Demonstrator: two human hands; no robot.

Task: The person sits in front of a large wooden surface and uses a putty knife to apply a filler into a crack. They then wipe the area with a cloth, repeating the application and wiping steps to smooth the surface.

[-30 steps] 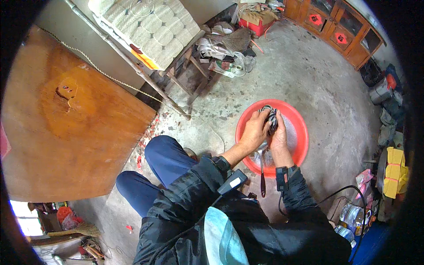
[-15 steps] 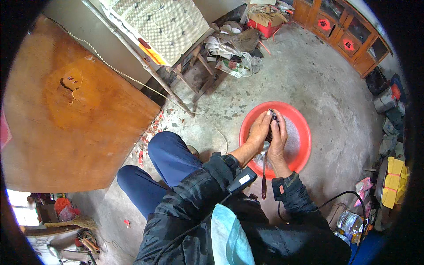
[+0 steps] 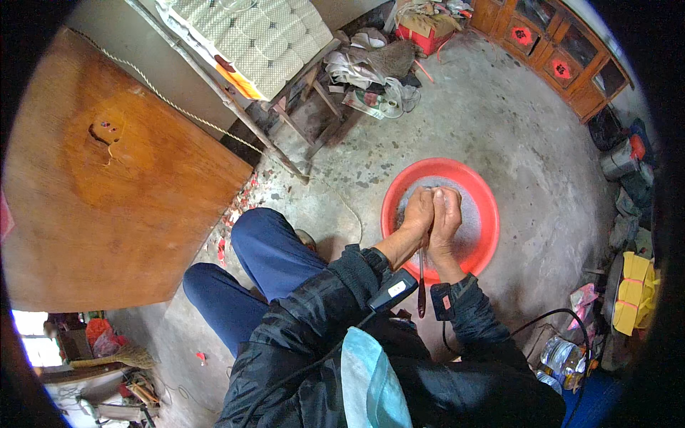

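Above the red plastic basin (image 3: 491, 214), my two hands press together with curled fingers. My left hand (image 3: 417, 214) lies against my right hand (image 3: 447, 217), both closed around a small dark thing that is almost wholly hidden now. Its kind does not show. Below them, foamy greyish water (image 3: 469, 227) fills the basin. A long-handled kitchen utensil (image 3: 422, 298) leans over the near rim, its dark red handle sticking out toward me; the hands cover its head.
On the left stands a large brown wooden board (image 3: 107, 214). A bed frame with a quilted mattress (image 3: 246, 46) is behind it. A wooden cabinet (image 3: 546, 53) lines the far right wall. Plastic bottles (image 3: 564, 360) and a black cable (image 3: 581, 324) are at the near right.
Both hands have drawn slightly nearer to me and closed more tightly together. The dark thing that stuck out between them is now mostly covered. The view has shifted slightly.
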